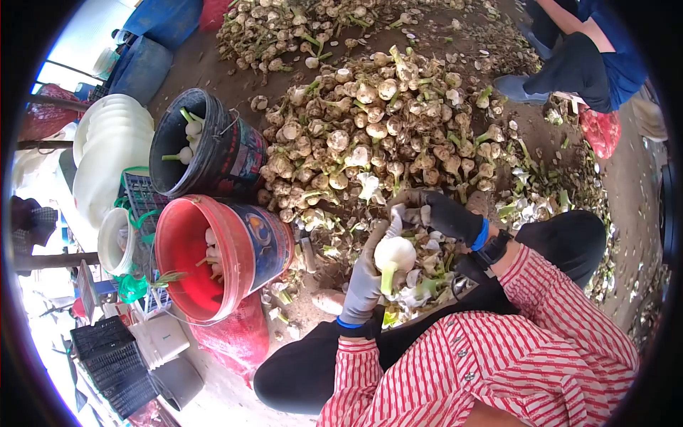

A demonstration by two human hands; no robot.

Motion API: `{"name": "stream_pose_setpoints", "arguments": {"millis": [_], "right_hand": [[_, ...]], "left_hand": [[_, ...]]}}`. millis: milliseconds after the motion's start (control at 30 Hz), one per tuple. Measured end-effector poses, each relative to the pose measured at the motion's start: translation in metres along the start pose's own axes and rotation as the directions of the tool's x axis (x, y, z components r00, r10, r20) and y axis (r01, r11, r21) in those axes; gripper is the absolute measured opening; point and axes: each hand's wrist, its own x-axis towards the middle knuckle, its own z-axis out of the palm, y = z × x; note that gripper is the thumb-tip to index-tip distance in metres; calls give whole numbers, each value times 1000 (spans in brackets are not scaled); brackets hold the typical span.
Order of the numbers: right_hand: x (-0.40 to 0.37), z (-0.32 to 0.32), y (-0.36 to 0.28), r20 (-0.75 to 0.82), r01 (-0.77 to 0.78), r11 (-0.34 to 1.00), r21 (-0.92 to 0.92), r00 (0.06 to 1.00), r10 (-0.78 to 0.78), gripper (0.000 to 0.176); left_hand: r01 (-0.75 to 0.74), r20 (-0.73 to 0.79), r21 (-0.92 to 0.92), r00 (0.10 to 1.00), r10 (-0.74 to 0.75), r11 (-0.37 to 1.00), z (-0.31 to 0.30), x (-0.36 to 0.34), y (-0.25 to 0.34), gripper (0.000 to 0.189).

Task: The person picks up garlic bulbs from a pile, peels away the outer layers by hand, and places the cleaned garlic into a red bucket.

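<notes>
My left hand [364, 281], in a grey glove with a blue band at the wrist, is wrapped round a clean white garlic bulb [395, 254] whose short green stem points down toward me. Just beyond the bulb, my right hand [445, 215], in a darker glove, has its fingers curled in close to my left fingertips. Whatever those right fingers grip is hard to make out. Beneath both hands lie peeled skins and green leaf scraps [416, 295]. In front of them rises a large heap of soil-covered garlic bulbs [377, 132].
At the left stand a red bucket [191, 206] and a black bucket [165, 186], each with some white bulbs inside. A pink mesh sack [238, 334] sits below the red one. Black crates [110, 356] lie lower left. Another person's leg and shoe [523, 88] show upper right.
</notes>
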Motion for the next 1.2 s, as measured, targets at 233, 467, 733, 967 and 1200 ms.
{"name": "stream_pose_setpoints", "arguments": {"millis": [233, 467, 733, 967, 1200], "right_hand": [[-10, -1, 23, 25, 49, 991, -126, 999, -46, 31], [-17, 29, 34, 10, 231, 963, -138, 973, -232, 28], [-32, 32, 11, 238, 93, 995, -37, 968, -81, 24], [-33, 7, -2, 288, 245, 903, -353, 947, -144, 51], [-10, 45, 20, 9, 142, 923, -359, 989, -149, 68]], "left_hand": [[-73, -265, 139, 958, 108, 988, -5, 9, -1, 93], [4, -119, -505, 990, -74, 863, -8, 6, -3, 60], [-88, -232, -641, 969, -83, 763, -38, 5, -48, 32], [-306, -550, -607, 828, -110, 733, -14, 3, -7, 48], [-92, -734, 247, 631, 249, 965, -6, 3, -15, 33]]}}
